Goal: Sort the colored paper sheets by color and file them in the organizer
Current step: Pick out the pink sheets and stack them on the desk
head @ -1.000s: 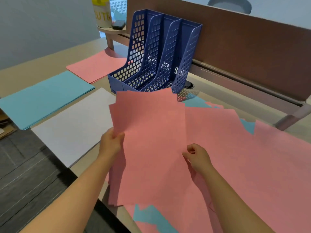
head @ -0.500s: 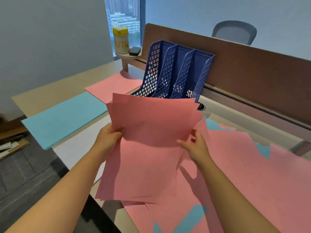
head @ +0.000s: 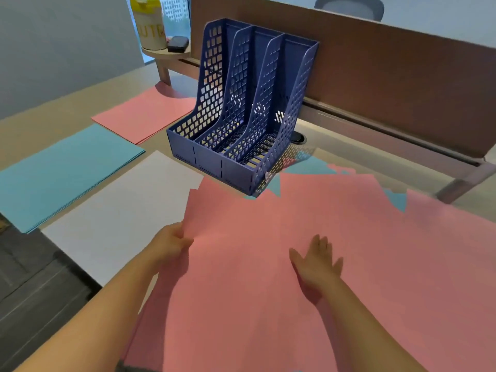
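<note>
Gripping the left edge of a loose bundle of pink sheets [head: 241, 264] with my left hand [head: 171, 244], fingers curled around the edge, I hold my right hand [head: 318, 261] flat and open over the same paper, fingers straight. The bundle lies low over the desk [head: 67, 114] in front of me, on top of a wider scatter of pink sheets with blue sheets [head: 308, 166] showing between them.

This paper looks light, thin and floppy; I judge it will sag and fan apart if taken by one corner, and sheets slide easily over each other. Taking it along a long edge with both hands and squaring it first seems wisest.

Sorted stacks lie to my left: a white stack [head: 120, 210] nearest, a blue stack [head: 59, 173] beyond it, and a pink stack [head: 145, 114] farther back. The blue organizer [head: 241, 116] stands upright just beyond the bundle, its three slots apparently without paper. Its front corner touches the scattered sheets, so it could catch a raised edge. A yellow-lidded tub [head: 150, 25] sits on a small shelf behind.
</note>
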Action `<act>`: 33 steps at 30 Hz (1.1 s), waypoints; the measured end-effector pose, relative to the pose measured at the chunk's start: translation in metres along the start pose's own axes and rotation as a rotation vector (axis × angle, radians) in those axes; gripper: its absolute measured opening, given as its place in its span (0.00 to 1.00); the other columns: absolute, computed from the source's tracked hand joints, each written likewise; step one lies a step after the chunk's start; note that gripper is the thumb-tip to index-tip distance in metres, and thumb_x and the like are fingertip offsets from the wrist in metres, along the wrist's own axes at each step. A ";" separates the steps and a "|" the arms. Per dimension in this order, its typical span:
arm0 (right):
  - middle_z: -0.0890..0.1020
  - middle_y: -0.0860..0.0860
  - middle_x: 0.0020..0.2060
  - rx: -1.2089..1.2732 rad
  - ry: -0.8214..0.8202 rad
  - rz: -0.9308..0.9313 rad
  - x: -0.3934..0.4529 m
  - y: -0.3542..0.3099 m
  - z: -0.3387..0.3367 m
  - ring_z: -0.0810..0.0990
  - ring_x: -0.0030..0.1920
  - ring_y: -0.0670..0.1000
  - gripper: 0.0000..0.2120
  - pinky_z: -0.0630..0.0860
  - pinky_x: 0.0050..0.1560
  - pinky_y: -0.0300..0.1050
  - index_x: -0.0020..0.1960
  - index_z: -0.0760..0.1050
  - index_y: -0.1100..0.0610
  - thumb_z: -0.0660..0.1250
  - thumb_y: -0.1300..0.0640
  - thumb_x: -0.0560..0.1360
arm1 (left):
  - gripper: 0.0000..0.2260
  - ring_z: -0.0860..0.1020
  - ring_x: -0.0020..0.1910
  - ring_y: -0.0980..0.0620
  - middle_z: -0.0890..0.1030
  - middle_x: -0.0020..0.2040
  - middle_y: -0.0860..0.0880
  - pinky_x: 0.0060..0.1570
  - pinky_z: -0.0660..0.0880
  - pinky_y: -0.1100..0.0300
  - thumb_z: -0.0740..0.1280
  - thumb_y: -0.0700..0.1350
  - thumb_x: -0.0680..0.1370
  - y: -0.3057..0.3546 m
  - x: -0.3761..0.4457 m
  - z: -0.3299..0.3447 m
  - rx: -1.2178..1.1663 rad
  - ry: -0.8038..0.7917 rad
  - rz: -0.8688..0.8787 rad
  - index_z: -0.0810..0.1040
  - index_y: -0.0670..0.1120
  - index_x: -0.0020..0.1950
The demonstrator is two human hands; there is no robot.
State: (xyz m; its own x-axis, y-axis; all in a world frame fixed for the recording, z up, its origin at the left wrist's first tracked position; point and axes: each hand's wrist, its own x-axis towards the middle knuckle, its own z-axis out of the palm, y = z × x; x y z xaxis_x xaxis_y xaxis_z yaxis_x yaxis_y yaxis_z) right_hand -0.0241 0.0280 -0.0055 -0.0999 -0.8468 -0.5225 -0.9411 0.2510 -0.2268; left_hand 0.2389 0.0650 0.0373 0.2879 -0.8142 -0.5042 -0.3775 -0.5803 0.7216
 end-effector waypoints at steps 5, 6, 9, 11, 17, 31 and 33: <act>0.42 0.51 0.76 0.146 -0.100 -0.269 -0.007 -0.007 0.003 0.38 0.76 0.49 0.29 0.32 0.73 0.51 0.75 0.35 0.53 0.47 0.48 0.81 | 0.14 0.74 0.39 0.47 0.78 0.39 0.45 0.38 0.70 0.61 0.60 0.31 0.76 -0.008 -0.005 0.017 -0.036 -0.060 0.001 0.77 0.50 0.45; 0.44 0.50 0.77 0.239 -0.118 -0.307 -0.008 -0.007 0.005 0.40 0.76 0.49 0.29 0.32 0.73 0.50 0.76 0.36 0.51 0.48 0.49 0.81 | 0.09 0.76 0.40 0.46 0.80 0.41 0.41 0.41 0.72 0.58 0.63 0.34 0.74 -0.009 -0.005 0.019 -0.051 -0.062 -0.008 0.79 0.45 0.48; 0.49 0.46 0.76 0.618 -0.031 -0.268 -0.013 -0.004 0.003 0.46 0.77 0.51 0.31 0.43 0.75 0.48 0.76 0.43 0.49 0.56 0.51 0.80 | 0.17 0.79 0.43 0.44 0.82 0.47 0.36 0.47 0.75 0.51 0.69 0.41 0.64 -0.019 0.000 0.023 -0.135 -0.074 -0.059 0.79 0.36 0.52; 0.51 0.48 0.76 0.777 0.049 -0.202 -0.015 -0.001 -0.001 0.52 0.76 0.49 0.34 0.53 0.72 0.41 0.77 0.45 0.53 0.61 0.54 0.78 | 0.14 0.79 0.44 0.43 0.81 0.47 0.38 0.49 0.74 0.52 0.68 0.35 0.68 -0.023 0.000 0.030 -0.164 -0.026 -0.054 0.78 0.36 0.54; 0.76 0.55 0.59 0.904 0.103 -0.104 0.000 0.002 -0.008 0.78 0.54 0.54 0.26 0.77 0.52 0.47 0.61 0.66 0.57 0.72 0.56 0.66 | 0.15 0.76 0.39 0.51 0.78 0.38 0.51 0.37 0.74 0.68 0.61 0.27 0.74 -0.009 -0.015 0.037 -0.461 0.193 0.122 0.76 0.47 0.46; 0.79 0.56 0.46 1.196 0.205 -0.023 -0.006 0.037 -0.098 0.77 0.46 0.54 0.11 0.75 0.48 0.46 0.56 0.75 0.60 0.61 0.68 0.76 | 0.15 0.74 0.24 0.54 0.82 0.36 0.35 0.22 0.70 0.66 0.57 0.31 0.79 0.100 0.010 0.068 -0.251 -0.245 0.111 0.66 0.29 0.65; 0.79 0.57 0.47 1.198 0.271 0.016 -0.005 0.055 -0.103 0.77 0.46 0.54 0.10 0.75 0.44 0.44 0.55 0.75 0.60 0.62 0.68 0.75 | 0.15 0.67 0.26 0.53 0.77 0.43 0.27 0.27 0.64 0.63 0.59 0.30 0.78 0.114 0.022 0.090 -0.183 -0.173 0.145 0.65 0.24 0.62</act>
State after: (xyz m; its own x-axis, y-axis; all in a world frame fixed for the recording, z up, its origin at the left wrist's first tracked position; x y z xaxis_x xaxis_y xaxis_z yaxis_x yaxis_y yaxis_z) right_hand -0.1090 -0.0020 0.0688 -0.3068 -0.8739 -0.3771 -0.0616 0.4136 -0.9084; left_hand 0.1226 -0.0204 0.0659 0.0826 -0.8882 -0.4519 -0.2338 -0.4580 0.8576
